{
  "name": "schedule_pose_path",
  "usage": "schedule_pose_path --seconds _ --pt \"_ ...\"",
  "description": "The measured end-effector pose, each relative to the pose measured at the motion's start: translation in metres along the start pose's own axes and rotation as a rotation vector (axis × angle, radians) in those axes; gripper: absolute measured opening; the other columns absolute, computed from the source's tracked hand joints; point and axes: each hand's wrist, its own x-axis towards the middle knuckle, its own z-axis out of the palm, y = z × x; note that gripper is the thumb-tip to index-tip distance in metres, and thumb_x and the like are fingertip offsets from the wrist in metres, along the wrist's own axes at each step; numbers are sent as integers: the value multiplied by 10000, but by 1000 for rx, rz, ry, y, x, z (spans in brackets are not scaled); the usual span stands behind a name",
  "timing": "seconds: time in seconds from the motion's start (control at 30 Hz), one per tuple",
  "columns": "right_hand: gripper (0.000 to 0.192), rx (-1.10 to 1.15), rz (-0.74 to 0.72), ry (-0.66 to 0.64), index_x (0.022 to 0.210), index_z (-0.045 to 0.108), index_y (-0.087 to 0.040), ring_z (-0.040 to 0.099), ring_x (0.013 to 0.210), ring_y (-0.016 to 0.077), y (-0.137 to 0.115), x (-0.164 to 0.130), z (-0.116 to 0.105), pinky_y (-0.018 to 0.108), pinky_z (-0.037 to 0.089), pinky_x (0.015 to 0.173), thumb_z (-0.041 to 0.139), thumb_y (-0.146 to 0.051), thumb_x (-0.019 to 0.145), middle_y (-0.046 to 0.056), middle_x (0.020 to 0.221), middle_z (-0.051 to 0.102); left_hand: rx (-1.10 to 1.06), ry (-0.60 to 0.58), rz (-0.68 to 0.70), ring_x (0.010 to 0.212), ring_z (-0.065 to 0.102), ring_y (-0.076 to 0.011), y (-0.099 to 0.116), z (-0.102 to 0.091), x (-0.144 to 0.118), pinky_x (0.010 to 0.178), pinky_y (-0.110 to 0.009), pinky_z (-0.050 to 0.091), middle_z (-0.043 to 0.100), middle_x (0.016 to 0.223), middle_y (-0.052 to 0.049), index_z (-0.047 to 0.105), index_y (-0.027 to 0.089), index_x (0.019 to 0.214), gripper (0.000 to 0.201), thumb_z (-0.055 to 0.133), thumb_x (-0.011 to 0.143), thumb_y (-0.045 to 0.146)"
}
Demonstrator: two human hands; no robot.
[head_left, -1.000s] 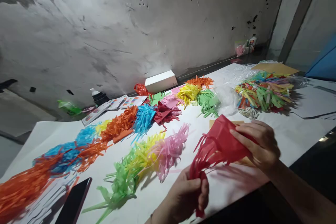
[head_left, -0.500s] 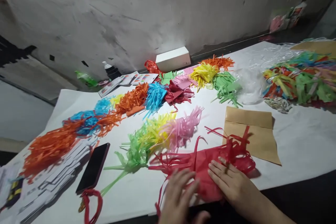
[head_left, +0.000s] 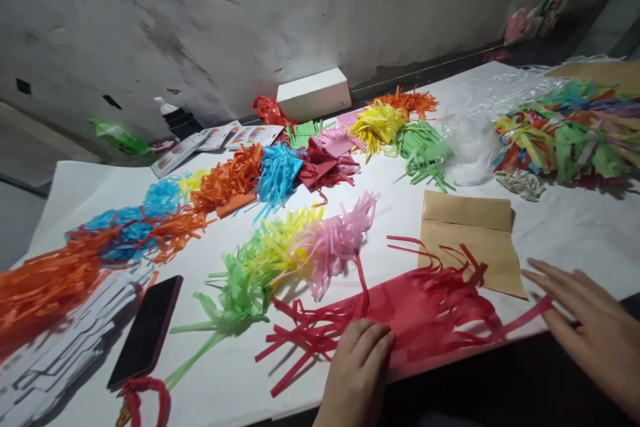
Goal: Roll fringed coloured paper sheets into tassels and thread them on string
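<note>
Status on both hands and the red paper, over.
Left hand on red fringed paper. Right hand at one red strip's end, grip unclear. Fringe partly overlaps brown paper.

The left hand (head_left: pixel 363 355) hides part of the red fringed paper (head_left: pixel 413 307) at lower centre; orange strips (head_left: pixel 55 270) run off the left edge; lettering on the upper-right bottle (head_left: pixel 557 7) is illegible.

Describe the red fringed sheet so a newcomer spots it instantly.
Find the near edge of the white table cover, closer than the brown paper. The red fringed sheet lies there, under the left hand. Unlike the dark red bundle farther back, it spreads wide, with strips at both ends.
</note>
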Motion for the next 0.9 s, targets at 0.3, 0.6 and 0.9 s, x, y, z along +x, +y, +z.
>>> schedule_pose_path --seconds 0.3,0.6,0.9 --pt "385 151 -562 -117 1197 703 -91 655 1191 242 -127 29 48 410 493 1104 407 -23 961 100 1219 732 114 -32 47 954 702 -220 8 -1 4 869 -368 551 788 1043 -92 674 150 1105 288 395 1038 142" --pt "435 238 -567 -127 1236 660 -31 588 1284 257 -105 13 65 426 422 1153 429 59 878 132 1242 717 515 -175 -264 1128 633 -315 -34 -64 -40 867 -448 473 676 1345 -120 621 225 1289 477 639 816 158" --pt "343 291 -536 -173 1211 646 5 537 1291 295 -112 19 62 445 336 1151 447 14 933 160 1202 713 36 -54 -100 842 652 -195 3 -13 4 819 -346 475 762 935 -40 625 186 1023 333 301 1085 235"
